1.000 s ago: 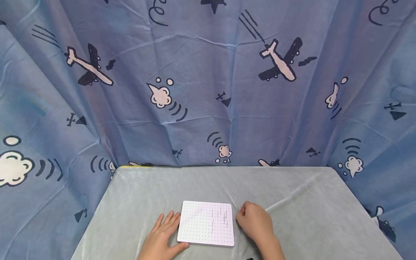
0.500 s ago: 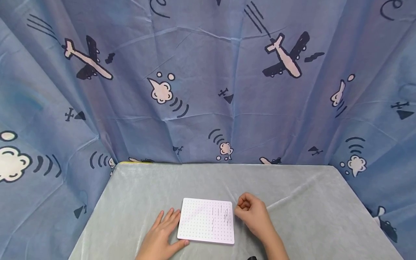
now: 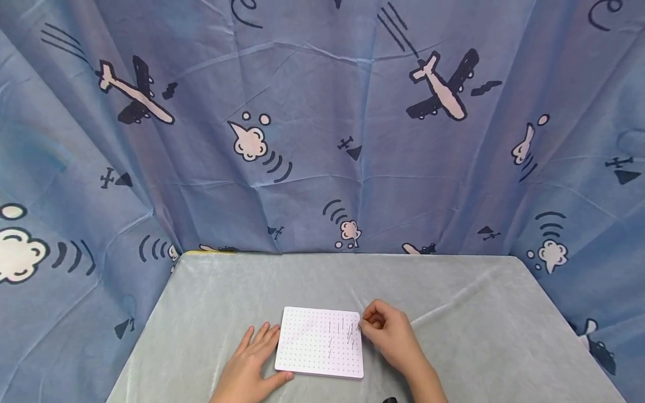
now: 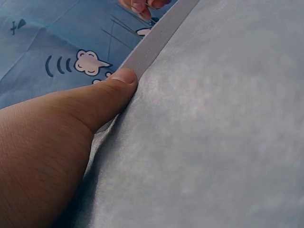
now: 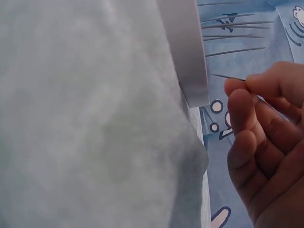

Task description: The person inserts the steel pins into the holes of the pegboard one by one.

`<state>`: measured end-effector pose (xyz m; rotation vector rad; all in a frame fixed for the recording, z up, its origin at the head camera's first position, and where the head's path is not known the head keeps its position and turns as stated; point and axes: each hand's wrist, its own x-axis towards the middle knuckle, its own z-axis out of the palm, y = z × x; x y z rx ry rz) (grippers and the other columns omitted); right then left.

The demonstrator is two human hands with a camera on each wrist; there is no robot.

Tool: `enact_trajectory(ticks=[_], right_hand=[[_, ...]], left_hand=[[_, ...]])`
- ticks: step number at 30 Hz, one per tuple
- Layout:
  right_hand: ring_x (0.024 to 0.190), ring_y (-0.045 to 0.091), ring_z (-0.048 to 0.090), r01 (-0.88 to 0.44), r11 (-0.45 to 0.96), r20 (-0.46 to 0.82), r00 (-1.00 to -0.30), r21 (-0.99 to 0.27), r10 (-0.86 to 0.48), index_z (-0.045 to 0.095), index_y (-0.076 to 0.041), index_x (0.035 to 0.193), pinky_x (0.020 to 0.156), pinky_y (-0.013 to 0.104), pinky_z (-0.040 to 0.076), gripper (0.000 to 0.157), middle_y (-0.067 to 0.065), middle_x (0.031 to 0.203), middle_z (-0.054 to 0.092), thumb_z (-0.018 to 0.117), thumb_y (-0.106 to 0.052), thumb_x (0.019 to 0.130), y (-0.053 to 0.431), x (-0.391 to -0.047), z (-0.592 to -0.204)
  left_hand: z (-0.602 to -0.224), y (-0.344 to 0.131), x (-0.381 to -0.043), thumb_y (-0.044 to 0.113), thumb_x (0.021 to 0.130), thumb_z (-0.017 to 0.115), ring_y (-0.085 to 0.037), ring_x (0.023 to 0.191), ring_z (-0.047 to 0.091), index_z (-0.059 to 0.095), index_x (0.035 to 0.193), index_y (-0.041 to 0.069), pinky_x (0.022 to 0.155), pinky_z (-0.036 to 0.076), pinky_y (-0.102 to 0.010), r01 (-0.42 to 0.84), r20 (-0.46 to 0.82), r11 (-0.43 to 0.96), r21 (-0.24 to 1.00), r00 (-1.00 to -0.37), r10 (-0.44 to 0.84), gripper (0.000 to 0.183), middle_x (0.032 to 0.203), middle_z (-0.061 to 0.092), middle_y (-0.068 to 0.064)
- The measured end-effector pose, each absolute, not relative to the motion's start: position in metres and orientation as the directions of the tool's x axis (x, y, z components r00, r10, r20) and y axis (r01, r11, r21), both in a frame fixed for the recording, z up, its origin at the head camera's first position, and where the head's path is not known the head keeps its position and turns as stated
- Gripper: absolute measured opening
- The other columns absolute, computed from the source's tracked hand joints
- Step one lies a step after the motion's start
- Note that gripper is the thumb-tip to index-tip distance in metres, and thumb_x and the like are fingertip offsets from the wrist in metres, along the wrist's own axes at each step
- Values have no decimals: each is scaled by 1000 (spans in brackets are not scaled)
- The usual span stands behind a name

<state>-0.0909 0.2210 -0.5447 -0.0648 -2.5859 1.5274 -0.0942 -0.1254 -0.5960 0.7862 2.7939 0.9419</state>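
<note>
A white board with rows of small holes lies on the grey-covered table. Several thin metal pins stand upright in its right half. My left hand rests at the board's left side, fingers fairly straight along that edge, and its thumb touches the front edge. At the board's back right corner is my right hand, pinching another thin metal pin between thumb and index finger. The pin's free end points toward the board's surface, close beside the standing ones, and its other end is hidden in the fingertips.
The grey cloth covers the table around the board. A small black object shows at the bottom edge, near my right forearm. Blue curtains printed with planes hang behind and at both sides.
My right hand has lifted from the table beside the board and moved left over its right edge. The left hand keeps its place. The head view has tilted slightly.
</note>
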Motion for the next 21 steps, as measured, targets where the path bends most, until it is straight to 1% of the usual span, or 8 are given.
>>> enact_trajectory(ticks=[8, 12, 16, 18, 21], right_hand=[[67, 11, 59, -31, 530, 81, -994, -848, 72, 70, -21, 85, 59, 22, 52, 30, -9, 75, 66, 84, 4, 91, 222, -91, -545], [67, 10, 58, -48, 549, 103, -992, -834, 68, 70, -23, 85, 58, 22, 51, 30, -11, 75, 65, 84, 4, 91, 222, -91, -545], [67, 8, 59, -76, 572, 129, -990, -817, 52, 70, -24, 84, 60, 22, 52, 32, -14, 75, 65, 85, 3, 90, 222, -90, -547], [67, 6, 60, -92, 590, 138, -990, -802, 34, 70, -25, 83, 61, 22, 53, 32, -15, 76, 66, 85, 3, 90, 221, -90, -548], [66, 4, 61, -115, 617, 153, -988, -778, 8, 69, -26, 83, 61, 23, 54, 33, -18, 76, 67, 85, 2, 89, 221, -90, -550]], left_hand=[[-594, -126, -95, 75, 91, 73, -40, 157, 41, 56, 157, -3, 123, -13, -8, 429, 60, 665, 611, -863, 502, 103, 163, 54, -17], [-594, -125, -95, 74, 91, 73, -40, 157, 41, 56, 157, -4, 124, -13, -9, 431, 63, 665, 611, -863, 502, 103, 163, 54, -17], [-592, -125, -95, 75, 91, 73, -40, 158, 41, 55, 157, -3, 124, -13, -10, 426, 53, 662, 617, -861, 505, 104, 164, 53, -16], [-592, -125, -95, 75, 91, 73, -40, 158, 40, 55, 158, -3, 126, -12, -12, 421, 47, 661, 621, -862, 505, 104, 164, 53, -16], [-592, -125, -94, 76, 91, 72, -39, 158, 40, 55, 158, -3, 129, -8, -19, 418, 44, 664, 620, -863, 503, 105, 164, 53, -16]])
